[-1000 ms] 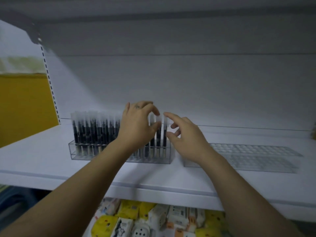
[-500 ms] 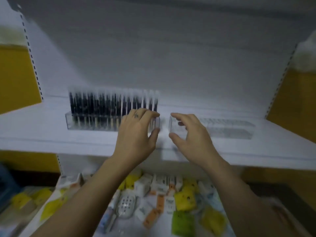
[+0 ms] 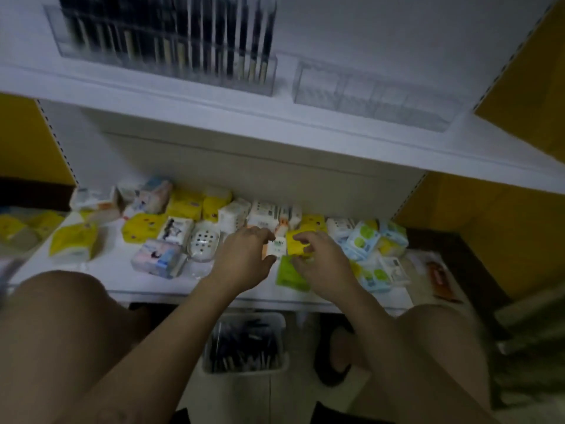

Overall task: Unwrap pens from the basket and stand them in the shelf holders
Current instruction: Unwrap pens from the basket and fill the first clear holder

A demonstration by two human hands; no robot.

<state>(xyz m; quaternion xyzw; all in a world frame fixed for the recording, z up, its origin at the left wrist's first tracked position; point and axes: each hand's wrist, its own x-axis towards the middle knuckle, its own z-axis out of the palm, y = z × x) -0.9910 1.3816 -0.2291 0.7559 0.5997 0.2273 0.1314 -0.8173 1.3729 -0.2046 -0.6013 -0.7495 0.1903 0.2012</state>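
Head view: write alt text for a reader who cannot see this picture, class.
The left hand and right hand, fingers loosely curled, hover before a lower shelf strewn with small packets. On the upper shelf stand a full holder of dark pens and an empty holder; a basket of pens sits on the floor below.

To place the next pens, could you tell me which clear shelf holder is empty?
The right-hand holder; the left holder beside it is packed with dark pens.
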